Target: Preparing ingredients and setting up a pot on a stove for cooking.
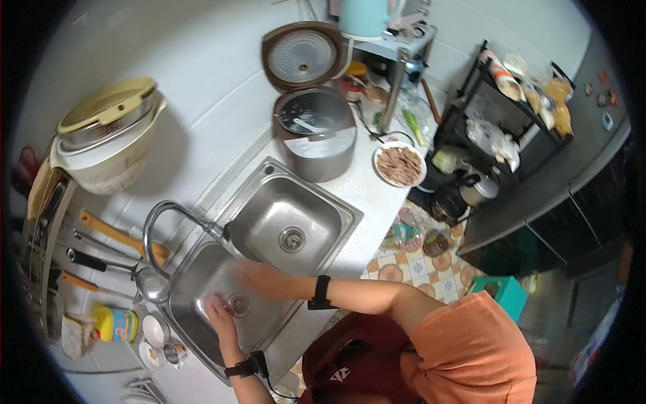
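Both of my hands are over the near-left basin of a stainless steel double sink [202, 272]. Held low by the drain, my left hand [220, 314] has its fingers apart and nothing in them. My right hand [265, 280] is blurred, above the basin's middle near the divider, and its fingers cannot be made out clearly. A curved chrome faucet [171, 207] rises behind this basin. The other basin [275, 217] has a strainer [291, 239] in its drain. Black bands circle both wrists.
An open rice cooker [318, 156] stands behind the sink, with a plate of sliced meat [400, 164] to its right. Colanders [108, 116] hang on the left wall above utensils, including a skimmer [153, 285]. A yellow bottle [115, 324] and small bowls [155, 331] sit left of the sink.
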Available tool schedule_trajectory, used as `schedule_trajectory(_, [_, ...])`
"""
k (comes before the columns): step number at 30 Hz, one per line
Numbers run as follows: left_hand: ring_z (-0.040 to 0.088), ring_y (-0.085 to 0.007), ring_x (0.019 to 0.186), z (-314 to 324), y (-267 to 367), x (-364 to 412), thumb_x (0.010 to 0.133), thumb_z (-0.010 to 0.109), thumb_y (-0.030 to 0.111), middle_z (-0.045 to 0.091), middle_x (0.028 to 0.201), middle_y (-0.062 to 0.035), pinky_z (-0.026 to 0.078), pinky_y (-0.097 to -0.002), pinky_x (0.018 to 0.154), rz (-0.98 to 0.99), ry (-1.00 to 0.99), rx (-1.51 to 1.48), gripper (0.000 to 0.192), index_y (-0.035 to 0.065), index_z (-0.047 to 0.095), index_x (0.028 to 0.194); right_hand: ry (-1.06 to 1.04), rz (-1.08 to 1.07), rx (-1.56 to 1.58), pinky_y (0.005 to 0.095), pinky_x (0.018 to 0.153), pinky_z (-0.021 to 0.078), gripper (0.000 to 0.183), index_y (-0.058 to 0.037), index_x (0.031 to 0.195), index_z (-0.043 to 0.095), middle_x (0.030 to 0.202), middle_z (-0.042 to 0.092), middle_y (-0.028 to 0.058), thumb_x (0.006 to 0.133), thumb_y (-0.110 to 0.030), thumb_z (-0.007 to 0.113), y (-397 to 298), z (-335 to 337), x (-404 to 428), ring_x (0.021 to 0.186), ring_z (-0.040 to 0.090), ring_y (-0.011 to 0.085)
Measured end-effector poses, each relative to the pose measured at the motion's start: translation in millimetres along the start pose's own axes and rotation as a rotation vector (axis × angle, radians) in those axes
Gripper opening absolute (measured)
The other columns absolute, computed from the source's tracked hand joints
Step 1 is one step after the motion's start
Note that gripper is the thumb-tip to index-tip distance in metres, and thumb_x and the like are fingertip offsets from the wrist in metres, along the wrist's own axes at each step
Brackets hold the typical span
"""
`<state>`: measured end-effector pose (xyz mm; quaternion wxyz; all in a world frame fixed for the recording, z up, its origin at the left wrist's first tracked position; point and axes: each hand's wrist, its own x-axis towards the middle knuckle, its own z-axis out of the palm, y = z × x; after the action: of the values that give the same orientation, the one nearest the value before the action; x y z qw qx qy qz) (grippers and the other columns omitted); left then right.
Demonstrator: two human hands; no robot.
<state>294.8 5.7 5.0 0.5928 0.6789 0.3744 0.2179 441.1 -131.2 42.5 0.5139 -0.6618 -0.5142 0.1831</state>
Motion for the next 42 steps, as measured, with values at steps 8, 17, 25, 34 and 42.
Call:
schedule_trajectory(8, [0.034,-0.0322,0.111,21,2,7,0.074,0.051,0.01,0.038,0.118,-0.0174,0.028,-0.0328,0.091,0.259,-0.39,0.487,0.04,0.0008,0.04,0.112,0.133,-0.091,-0.543,0.0396,0.087,0.0333,0.034,-0.0032,0.11,0.042,0.111,0.045,0.0165,0.077,-0.012,0.042,81,48,-47,0.103,0.042,0.0338])
schedule_trajectory(17, [0.047,-0.0278,0.093,73,11,-26,0.076,0.048,0.005,0.048,0.102,-0.0168,0.039,-0.0312,0.077,0.517,-0.805,0.515,0.03,0.0022,0.046,0.105,0.143,0.324,-0.281,0.0411,0.087,0.0305,0.028,-0.0071,0.101,0.052,0.105,0.05,0.011,0.073,-0.008,0.051,36,3,-161,0.104,0.038,0.0269])
schedule_trajectory(25, [0.052,-0.0184,0.06,175,17,-111,0.078,0.052,0.013,0.054,0.066,-0.012,0.041,-0.0265,0.057,0.604,-1.109,0.388,0.016,-0.0019,0.054,0.082,0.721,0.898,-0.352,0.0363,0.066,0.0392,0.019,-0.0026,0.076,0.049,0.078,0.051,0.0145,0.068,-0.017,0.059,-35,-63,-368,0.078,0.049,0.0274])
schedule_trajectory(34, [0.047,-0.0342,0.055,308,-32,-201,0.067,0.058,0.018,0.046,0.053,-0.0164,0.039,-0.0368,0.052,0.679,-1.265,0.83,0.023,0.0017,0.045,0.057,1.088,1.032,-0.402,0.0369,0.051,0.0381,0.017,-0.0018,0.059,0.04,0.054,0.045,0.0176,0.067,-0.008,0.053,-27,-68,-566,0.056,0.047,0.0333])
schedule_trajectory(42, [0.047,-0.0327,0.094,373,-85,-217,0.068,0.056,0.014,0.053,0.094,-0.0211,0.037,-0.0345,0.082,0.655,-1.154,1.257,0.036,0.0051,0.051,0.102,0.562,1.605,-0.08,0.0316,0.098,0.0182,0.087,-0.0113,0.13,0.006,0.133,0.009,0.0195,0.064,-0.015,0.063,-14,-66,-668,0.123,0.012,0.0275])
